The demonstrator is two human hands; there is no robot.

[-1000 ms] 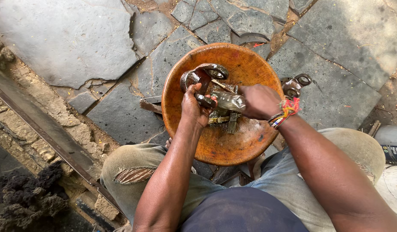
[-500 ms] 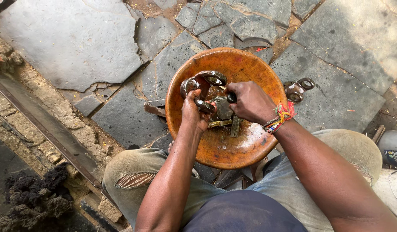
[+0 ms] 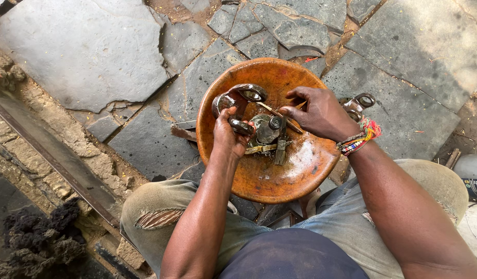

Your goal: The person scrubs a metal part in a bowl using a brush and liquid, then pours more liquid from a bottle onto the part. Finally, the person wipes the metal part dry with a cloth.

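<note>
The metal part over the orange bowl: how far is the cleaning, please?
It is in the middle, as far as I can judge. The left hand holds the metal part over the orange bowl. The right hand holds a thin stick against it. A brush rests in the oily bowl. Another metal piece lies on the stone floor, untouched.

Cracked grey stone slabs (image 3: 78, 57) pave the ground in daylight. A dark metal rail (image 3: 52, 155) crosses rubble and soil at left.

Metal part (image 3: 237, 106) partly hidden under left hand (image 3: 229, 135); brush handle (image 3: 285, 112) inside right hand (image 3: 321, 112).
</note>
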